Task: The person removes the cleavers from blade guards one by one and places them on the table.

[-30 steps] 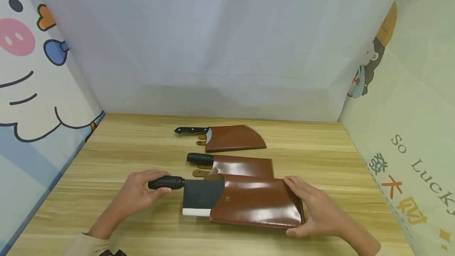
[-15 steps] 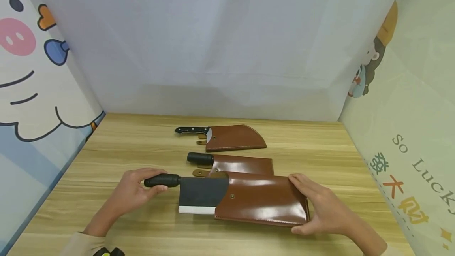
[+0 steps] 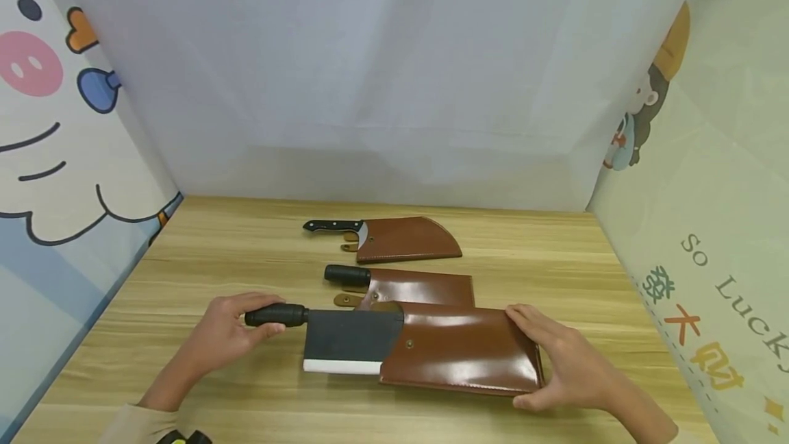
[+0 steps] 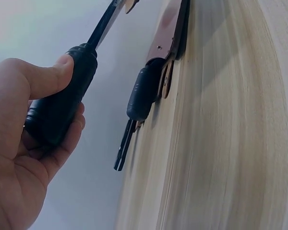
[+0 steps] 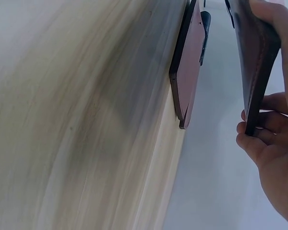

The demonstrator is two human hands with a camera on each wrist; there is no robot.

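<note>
My left hand (image 3: 231, 334) grips the black ribbed handle (image 4: 62, 98) of a cleaver, thumb on one side and fingers curled beneath in the left wrist view. The cleaver's dark blade (image 3: 348, 338), with a pale strip along its lower edge, runs partly into a glossy brown leather sheath (image 3: 462, 351). The blade's right part is hidden inside. At the sheath's far right end, my right hand (image 3: 564, 368) holds it between thumb and fingers. Both wrist views show the cleaver and sheath raised off the wooden table.
Behind the held sheath lies a second sheathed cleaver (image 3: 425, 286) with a black handle, partly covered by it in the head view. Farther back rests a third sheathed knife (image 3: 407, 238) with a riveted handle. A wooden table (image 3: 203, 245) carries them; white cloth (image 3: 382, 88) hangs behind.
The left hand has drawn the handle leftward while the right hand and sheath have shifted right. More of the dark blade now shows outside the sheath. The two other knives have stayed put.
</note>
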